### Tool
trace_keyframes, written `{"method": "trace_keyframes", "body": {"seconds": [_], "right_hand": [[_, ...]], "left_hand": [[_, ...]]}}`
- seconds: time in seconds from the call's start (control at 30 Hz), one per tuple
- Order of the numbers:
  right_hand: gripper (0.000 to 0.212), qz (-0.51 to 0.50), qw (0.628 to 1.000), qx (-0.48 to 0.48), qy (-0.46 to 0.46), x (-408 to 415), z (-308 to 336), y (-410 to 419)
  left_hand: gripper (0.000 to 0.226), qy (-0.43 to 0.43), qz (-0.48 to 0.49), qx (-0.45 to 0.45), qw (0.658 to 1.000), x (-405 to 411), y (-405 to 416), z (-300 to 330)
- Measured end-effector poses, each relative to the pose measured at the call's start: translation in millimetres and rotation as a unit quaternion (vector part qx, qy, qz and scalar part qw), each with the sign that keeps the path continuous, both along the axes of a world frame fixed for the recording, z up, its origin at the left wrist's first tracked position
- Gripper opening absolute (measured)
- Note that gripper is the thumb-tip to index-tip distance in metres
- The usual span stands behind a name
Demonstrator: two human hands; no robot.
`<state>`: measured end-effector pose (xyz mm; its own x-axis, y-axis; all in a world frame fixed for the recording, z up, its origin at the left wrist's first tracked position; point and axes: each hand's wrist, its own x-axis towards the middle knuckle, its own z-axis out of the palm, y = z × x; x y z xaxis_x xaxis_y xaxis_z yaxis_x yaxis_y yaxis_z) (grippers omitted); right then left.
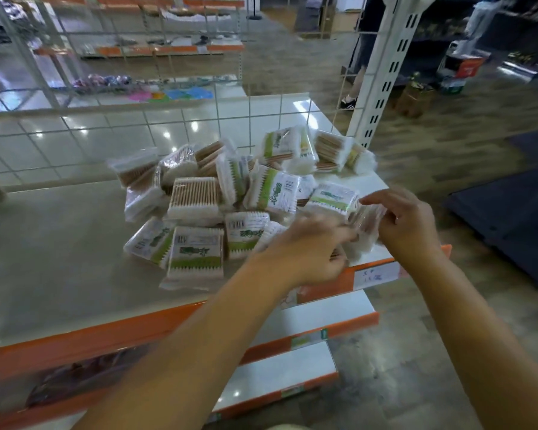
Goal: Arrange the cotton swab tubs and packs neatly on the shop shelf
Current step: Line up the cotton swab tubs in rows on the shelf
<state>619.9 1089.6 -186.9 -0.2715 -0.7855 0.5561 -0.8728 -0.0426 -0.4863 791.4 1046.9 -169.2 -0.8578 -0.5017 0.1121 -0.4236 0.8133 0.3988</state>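
A loose heap of cotton swab packs (196, 197) in clear plastic, some with green labels, lies on the right half of the shelf (53, 243). My right hand (407, 225) grips one blurred swab pack (365, 225) at the shelf's front right corner. My left hand (311, 249) has its fingers curled at the same pack's left side, over the near edge of the heap. No tubs are in sight.
An orange price rail (106, 333) edges the shelf front, with lower shelves (308, 315) stepping out below. A wire grid back panel (137, 131) and a slotted white upright (382, 82) stand behind. A person's legs (354, 76) are in the aisle beyond.
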Motion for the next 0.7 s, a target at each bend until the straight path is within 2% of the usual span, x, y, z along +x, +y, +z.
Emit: {"method": "trace_keyframes", "body": {"seconds": [0.1,0.17,0.4,0.53,0.7], "right_hand": [[0.049,0.036,0.996,0.014,0.086,-8,-11,1],[0.050,0.026,0.992,0.037,0.114,-8,-17,1],[0.061,0.016,0.985,0.142,0.099,-4,-22,3],[0.058,0.003,0.987,0.138,0.086,-5,-21,3],[0.054,-0.010,0.991,0.110,0.071,-5,-19,6]], "left_hand": [[0.049,-0.014,-0.010,0.007,1.000,8,0,-9],[0.051,-0.012,-0.006,-0.009,1.000,10,-2,-16],[0.052,0.047,0.045,-0.065,0.996,4,-5,-29],[0.053,0.064,0.106,-0.071,0.990,-4,-7,-29],[0.035,0.126,0.142,-0.054,0.980,-7,-16,-27]]}}
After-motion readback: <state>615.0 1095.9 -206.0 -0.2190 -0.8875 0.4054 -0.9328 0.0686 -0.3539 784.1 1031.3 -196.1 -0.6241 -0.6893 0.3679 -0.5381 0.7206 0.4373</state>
